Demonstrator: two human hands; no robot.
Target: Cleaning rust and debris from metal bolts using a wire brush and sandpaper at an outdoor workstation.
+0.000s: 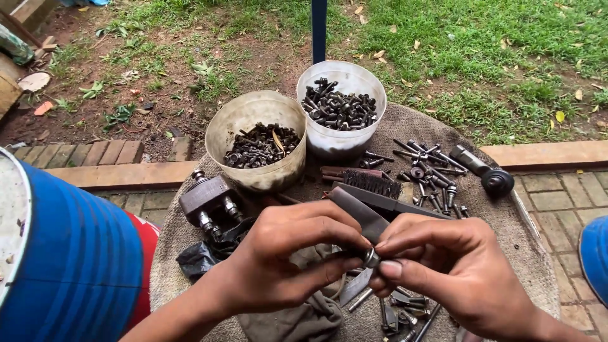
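A: Nut (371,258) and bolt sit right between your 2 hands, low in the middle of the view, above the sackcloth-covered round table (519,234). Your left hand (285,259) has it at 3 o'clock from the palm; your right hand (449,266) has it at 9 o'clock.

B: Which hand is nearer?

A: Neither, as far as you can judge. Both are touching it. Your left thumb and forefinger are pinched closed on the small ring-shaped piece, and your right fingertips are closed on it from the other side.

B: And the long axis?

A: The thin shank (360,300) runs down from the pinch toward 7 o'clock, tilted, with its lower end free over the grey rag (297,320).

B: How does it look?

A: Small, dull grey steel, with a brighter rim where your fingers meet. Threads are too small to make out.

B: What's around you?

A: At 12 o'clock, 2 plastic tubs: the beige tub (256,114) of dark nuts and the white tub (342,76) of bolts. Loose bolts (430,174) lie at 1 o'clock, a wire brush (373,183) just beyond your hands, a metal clamp block (206,199) at 10 o'clock, and a blue drum (76,253) at 9 o'clock.
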